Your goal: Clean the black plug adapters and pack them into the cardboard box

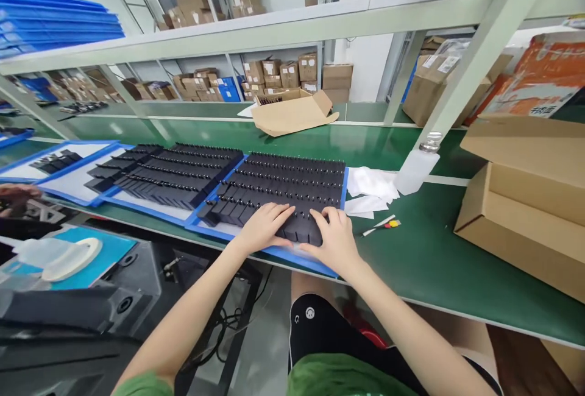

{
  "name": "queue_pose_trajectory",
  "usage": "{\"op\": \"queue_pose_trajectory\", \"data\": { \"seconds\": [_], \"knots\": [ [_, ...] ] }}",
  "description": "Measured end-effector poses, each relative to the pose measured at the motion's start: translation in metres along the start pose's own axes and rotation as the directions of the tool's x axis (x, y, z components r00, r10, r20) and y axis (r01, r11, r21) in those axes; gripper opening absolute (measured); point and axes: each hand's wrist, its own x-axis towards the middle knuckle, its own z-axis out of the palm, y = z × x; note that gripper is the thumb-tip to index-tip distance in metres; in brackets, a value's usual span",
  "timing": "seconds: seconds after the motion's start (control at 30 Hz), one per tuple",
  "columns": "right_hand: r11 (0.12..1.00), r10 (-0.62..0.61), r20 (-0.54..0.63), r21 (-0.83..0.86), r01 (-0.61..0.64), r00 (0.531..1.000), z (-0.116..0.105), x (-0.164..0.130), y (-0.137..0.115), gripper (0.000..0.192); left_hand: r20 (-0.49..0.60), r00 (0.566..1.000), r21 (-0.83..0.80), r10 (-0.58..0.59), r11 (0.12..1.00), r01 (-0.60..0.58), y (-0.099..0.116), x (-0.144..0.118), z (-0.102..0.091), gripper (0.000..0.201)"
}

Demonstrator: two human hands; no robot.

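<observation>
At worktop [411, 262] front edge: left hand [265, 225] and right hand [336, 240] flat, fingers spread, grip unclosed, pressing nearest row of black parts [292, 228] on blue tray [315, 262].

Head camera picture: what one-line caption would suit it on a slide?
Both hands, left hand and right hand, rest on rows of black parts in a blue tray on a green bench.

Both hands, left hand [267, 223] and right hand [336, 239], rest on black parts [283, 186] (apparently plastic) in a blue tray [274, 251]
</observation>
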Motion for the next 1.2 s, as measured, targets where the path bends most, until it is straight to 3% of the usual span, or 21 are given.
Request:
{"op": "queue_pose_trajectory", "data": {
  "seconds": [0.13,0.3,0.63,0.8,0.9,1.03,1.2],
  "knots": [
    [0.999,0.019,-0.029,-0.035,-0.02,0.999,0.006,0.002,-0.01,0.062,-0.007,1.0,-0.001,-0.009,1.0,0.009,0.003,0.006,-0.003,0.072],
    [0.999,0.035,-0.106,0.001,-0.035,0.994,0.007,0.002,-0.014,0.056,0.02,0.998,-0.035,-0.065,0.997,0.066,0.01,0.015,-0.008,0.067],
    [0.988,0.103,-0.096,0.129,-0.09,0.99,0.006,0.003,-0.018,0.07,-0.044,0.999,0.027,0.029,0.999,-0.028,0.01,0.012,-0.008,0.059],
    [0.991,0.011,-0.088,0.135,0.001,0.996,0.005,-0.001,-0.015,0.07,-0.111,0.989,0.013,0.1,0.995,-0.1,0.001,0.012,-0.005,0.046],
    [0.997,-0.052,-0.103,0.045,0.056,0.993,0.007,-0.003,-0.012,0.061,-0.146,0.981,0.027,0.124,0.992,-0.121,-0.001,0.014,-0.002,0.043],
    [0.993,-0.1,-0.15,-0.073,0.09,0.984,0.012,-0.005,-0.011,0.071,-0.186,0.971,0.099,0.153,0.986,-0.136,0.001,0.015,-0.003,0.05],
    [0.985,-0.163,-0.101,-0.08,0.155,0.981,0.012,-0.004,-0.006,0.05,-0.187,0.972,0.061,0.141,0.989,-0.132,0.003,0.016,-0.006,0.047]
  ]
}}
